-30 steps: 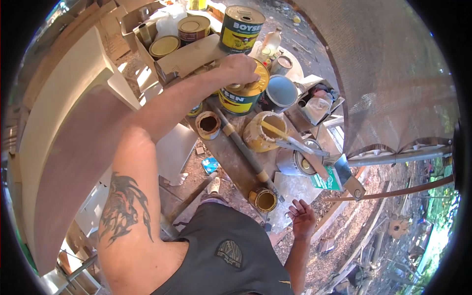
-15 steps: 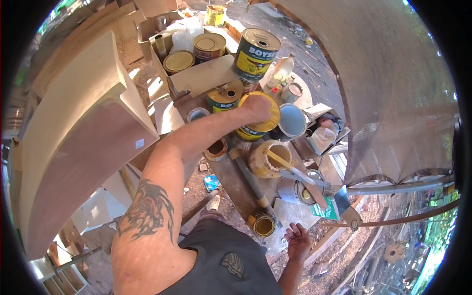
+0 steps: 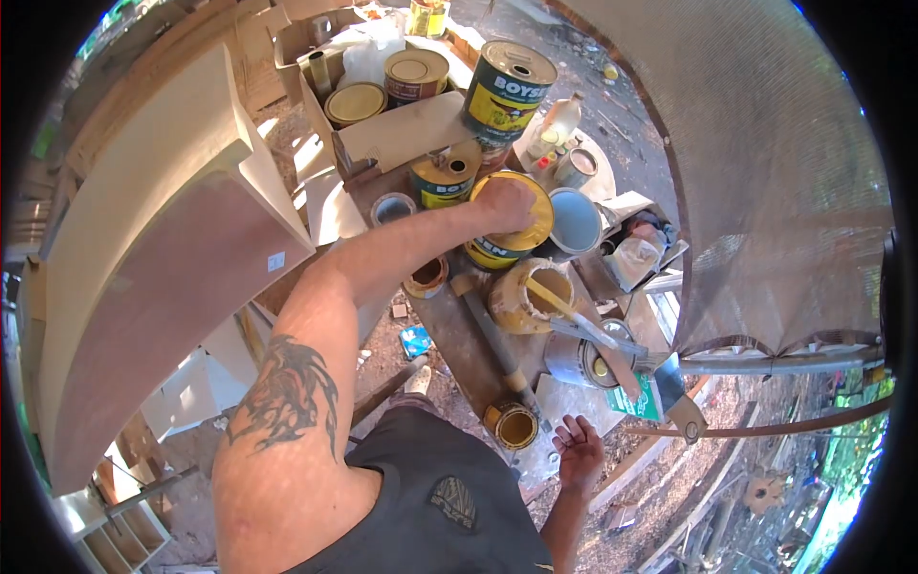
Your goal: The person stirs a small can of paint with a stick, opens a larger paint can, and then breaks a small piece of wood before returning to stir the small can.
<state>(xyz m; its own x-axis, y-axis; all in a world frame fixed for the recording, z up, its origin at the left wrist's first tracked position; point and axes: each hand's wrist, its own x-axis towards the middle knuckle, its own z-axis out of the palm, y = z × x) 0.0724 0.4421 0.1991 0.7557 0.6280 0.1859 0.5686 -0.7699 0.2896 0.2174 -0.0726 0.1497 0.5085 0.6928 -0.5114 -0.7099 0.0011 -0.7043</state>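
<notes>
My left hand [image 3: 505, 205] is over the mouth of a yellow-topped paint can [image 3: 494, 251]. Its knuckles look curled, and the fingertips and anything in them are hidden. Beside that can stand another green-and-yellow can [image 3: 445, 172] and an open can with a pale blue inside [image 3: 575, 221]. My right hand [image 3: 579, 453] is open and holds nothing, its fingers apart and slightly bent, near the bench's front end. Close by it sits a small open can with a brownish-yellow inside [image 3: 516, 428].
A stained tub [image 3: 531, 298] has a paintbrush [image 3: 598, 330] lying across it. A putty knife [image 3: 677, 383] rests nearby. One tall paint can [image 3: 508, 96] stands at the back, beside a cardboard box [image 3: 411, 134] of cans. A large curved panel [image 3: 182, 316] rises at left.
The view has shifted slightly, so the bench items appear a little to the right. My left hand stays over the yellow-topped can; my right hand has risen slightly in the view.
</notes>
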